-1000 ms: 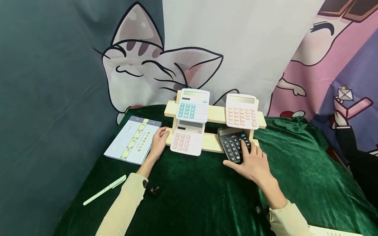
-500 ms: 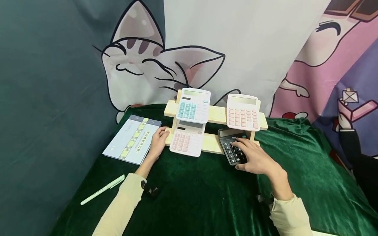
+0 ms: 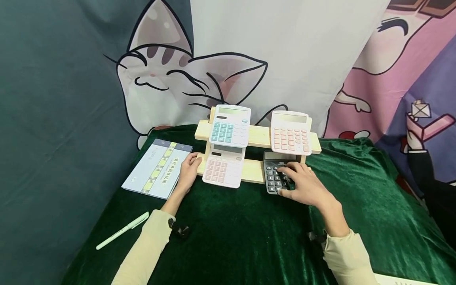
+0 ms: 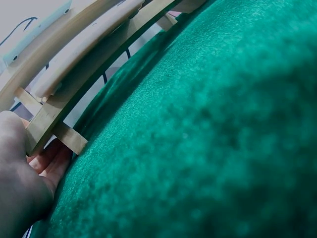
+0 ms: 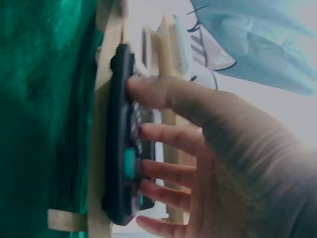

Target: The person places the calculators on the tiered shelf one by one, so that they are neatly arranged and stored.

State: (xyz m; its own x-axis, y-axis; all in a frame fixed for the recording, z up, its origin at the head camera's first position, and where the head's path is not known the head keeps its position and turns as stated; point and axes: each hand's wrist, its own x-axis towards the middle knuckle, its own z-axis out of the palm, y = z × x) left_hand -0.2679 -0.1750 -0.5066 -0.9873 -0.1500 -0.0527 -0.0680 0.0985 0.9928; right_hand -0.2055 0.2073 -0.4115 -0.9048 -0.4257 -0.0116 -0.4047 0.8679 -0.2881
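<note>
A black calculator [image 3: 272, 184] leans on the right part of the lower shelf of a pale wooden rack [image 3: 253, 171]. My right hand [image 3: 306, 185] lies over its right side. In the right wrist view, the thumb and spread fingertips touch the key face of the calculator [image 5: 116, 144], and the fingers are only slightly bent. My left hand [image 3: 188, 172] grips the left end of the lower shelf; in the left wrist view its fingers [image 4: 54, 161] reach behind the board. Beside it on that shelf leans a white calculator with pink keys [image 3: 233, 170].
On the upper shelf stand a calculator with teal keys [image 3: 238, 128] and one with pink keys [image 3: 290, 118]. A light blue notebook [image 3: 142, 172] lies left of the rack on the green cloth [image 3: 242, 237]. Nearer sits a pale green pen [image 3: 121, 231]. A white edge [image 3: 399, 280] shows bottom right.
The black calculator has turned from slanted to nearly straight on its shelf. My right hand went from fingers laid on the keys to thumb near the lower edge. The left hand stays put.
</note>
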